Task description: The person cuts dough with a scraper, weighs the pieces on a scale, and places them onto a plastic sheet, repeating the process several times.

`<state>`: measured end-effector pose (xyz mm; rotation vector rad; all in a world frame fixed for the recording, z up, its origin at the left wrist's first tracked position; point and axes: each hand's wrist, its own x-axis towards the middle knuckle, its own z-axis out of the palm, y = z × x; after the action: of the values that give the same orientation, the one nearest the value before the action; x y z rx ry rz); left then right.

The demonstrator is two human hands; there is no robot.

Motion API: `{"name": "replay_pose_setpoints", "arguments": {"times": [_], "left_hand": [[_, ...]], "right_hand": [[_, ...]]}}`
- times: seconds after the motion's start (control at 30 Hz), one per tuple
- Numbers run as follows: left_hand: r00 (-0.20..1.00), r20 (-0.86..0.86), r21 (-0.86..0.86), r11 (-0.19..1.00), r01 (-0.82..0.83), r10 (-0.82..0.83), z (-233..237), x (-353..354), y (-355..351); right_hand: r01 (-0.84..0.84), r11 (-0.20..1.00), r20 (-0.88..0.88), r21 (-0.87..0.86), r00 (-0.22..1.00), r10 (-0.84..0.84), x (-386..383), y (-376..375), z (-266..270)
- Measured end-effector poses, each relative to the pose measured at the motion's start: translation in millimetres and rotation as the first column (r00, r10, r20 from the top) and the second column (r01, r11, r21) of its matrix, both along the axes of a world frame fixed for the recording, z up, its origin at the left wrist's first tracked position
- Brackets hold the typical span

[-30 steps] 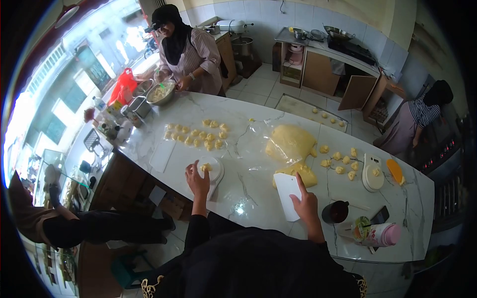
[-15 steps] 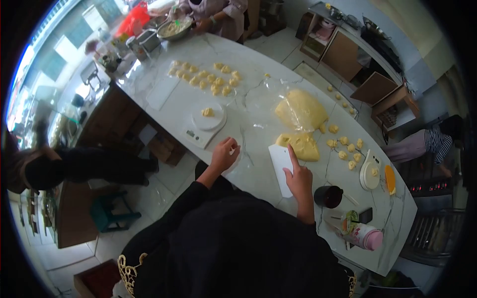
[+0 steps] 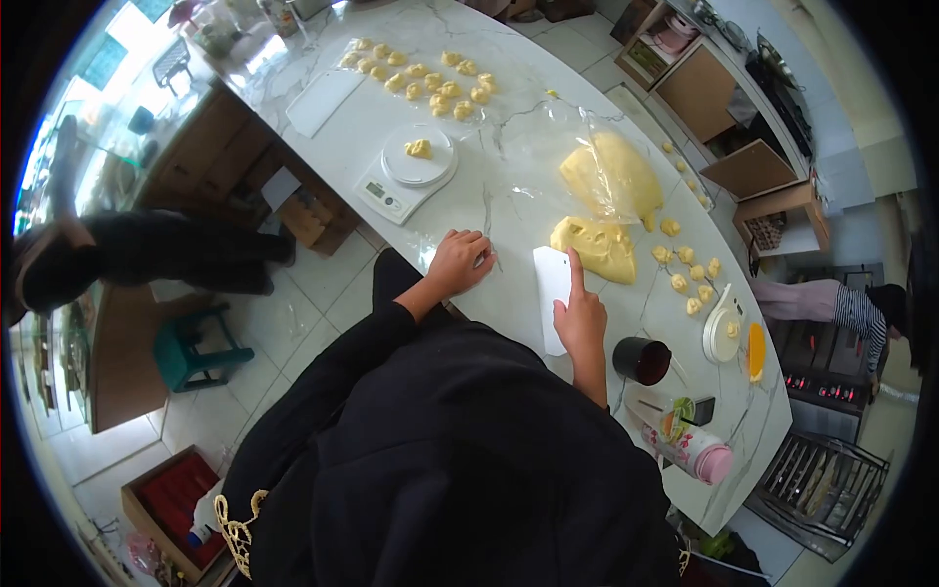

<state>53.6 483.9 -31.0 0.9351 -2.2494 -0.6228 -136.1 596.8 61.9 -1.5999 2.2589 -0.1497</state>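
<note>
My right hand (image 3: pixel 584 328) holds a flat white dough scraper (image 3: pixel 550 313), index finger stretched along its face. The scraper's far end lies beside a cut slab of yellow dough (image 3: pixel 597 249). Behind the slab, a larger mass of dough (image 3: pixel 616 176) sits partly under clear plastic film. On the table's near edge, my left hand (image 3: pixel 460 262) rests with its fingers curled in; whatever they may hold is hidden. Beyond it stands a white digital scale (image 3: pixel 396 196) with a dough lump (image 3: pixel 419 149) on its round plate.
Dough pieces (image 3: pixel 430 83) lie in rows at the far left, near a white board (image 3: pixel 325 101). More pieces (image 3: pixel 688 272), a second scale (image 3: pixel 722 336), a dark cup (image 3: pixel 643 361) and a pink-lidded bottle (image 3: pixel 699 455) are on the right. Two people stand away from the table (image 3: pixel 509 157).
The view has tilted down, so the person with the bowl at the far end is out of frame. My left hand has come down onto the table edge; my right hand keeps the scraper beside the dough.
</note>
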Motion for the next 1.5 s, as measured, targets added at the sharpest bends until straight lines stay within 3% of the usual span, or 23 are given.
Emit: {"name": "replay_pose_setpoints", "arguments": {"times": [0.1,0.13,0.2,0.37,0.43,0.67,0.73,0.77,0.8,0.9,0.93,1.0,1.23,1.27,1.37,1.43,1.5], "left_hand": [[0.989,0.139,0.136,0.988,-0.070,0.051,5.0,-6.2,1.9],[0.990,0.135,0.141,0.988,-0.064,0.045,3.9,-11.7,3.0],[0.992,0.106,-0.049,0.997,-0.056,0.061,3.0,-30.1,1.3],[0.991,0.129,0.052,0.998,0.030,-0.036,-2.5,-85.6,2.4],[0.988,0.149,0.115,0.993,0.030,-0.047,-5.4,-101.6,1.4],[0.997,-0.054,0.178,0.982,0.064,-0.055,-7.1,-105.6,-11.7],[0.986,-0.119,0.378,0.914,0.150,-0.113,-6.2,-106.6,-14.5],[0.954,-0.263,0.434,0.865,0.252,-0.147,-8.3,-106.6,-15.7],[0.950,-0.266,0.437,0.858,0.271,-0.165,-10.9,-107.9,-14.7],[0.881,-0.469,0.690,0.652,0.315,0.071,-16.9,-113.0,-16.4],[0.882,-0.468,0.688,0.650,0.324,0.057,-18.1,-116.0,-17.2],[0.919,-0.320,0.847,0.503,0.169,0.230,-18.9,-120.0,-21.5],[0.900,-0.329,0.773,0.629,0.083,0.285,-13.0,-110.2,-18.1],[0.914,-0.327,0.757,0.646,0.101,0.241,-8.6,-106.9,-18.0],[0.922,-0.343,0.707,0.695,0.129,0.178,-17.3,-96.7,-22.4],[0.970,-0.238,0.534,0.840,0.096,0.040,-14.8,-87.7,-22.8],[0.979,-0.204,0.456,0.886,0.081,0.016,-6.7,-83.3,-18.8]], "right_hand": [[-0.005,1.000,0.032,-0.017,0.999,0.006,-2.0,3.0,-2.0],[-0.028,0.999,0.038,-0.043,0.999,0.030,-2.7,5.4,-2.7],[-0.024,0.998,0.047,-0.056,0.999,0.026,-3.7,9.2,-1.0],[0.009,0.996,0.023,-0.086,1.000,-0.007,-6.1,19.8,0.4],[0.098,0.993,-0.007,-0.065,0.995,-0.099,-8.3,26.9,4.3],[0.216,0.961,0.060,-0.175,0.976,-0.209,-22.0,45.7,7.0],[0.247,0.946,0.073,-0.210,0.969,-0.237,-25.3,42.2,7.4],[0.267,0.941,0.071,-0.207,0.964,-0.258,-26.9,40.0,7.7],[0.269,0.933,0.055,-0.238,0.963,-0.264,-27.5,36.7,8.2],[0.293,0.921,0.041,-0.258,0.955,-0.293,-26.2,26.0,13.2],[0.304,0.920,0.046,-0.248,0.952,-0.302,-23.9,22.5,16.0],[0.298,0.910,0.047,-0.287,0.954,-0.298,-17.3,16.1,20.5],[0.218,0.942,0.071,-0.254,0.976,-0.207,-7.3,-8.0,13.0],[0.257,0.926,0.086,-0.276,0.966,-0.242,-5.2,-12.3,11.6],[0.115,0.917,0.055,-0.382,0.993,-0.101,6.7,-20.1,11.1],[0.128,0.918,0.058,-0.374,0.992,-0.115,14.6,-26.6,6.0],[0.090,0.933,0.048,-0.350,0.996,-0.078,17.9,-32.7,8.1]]}}
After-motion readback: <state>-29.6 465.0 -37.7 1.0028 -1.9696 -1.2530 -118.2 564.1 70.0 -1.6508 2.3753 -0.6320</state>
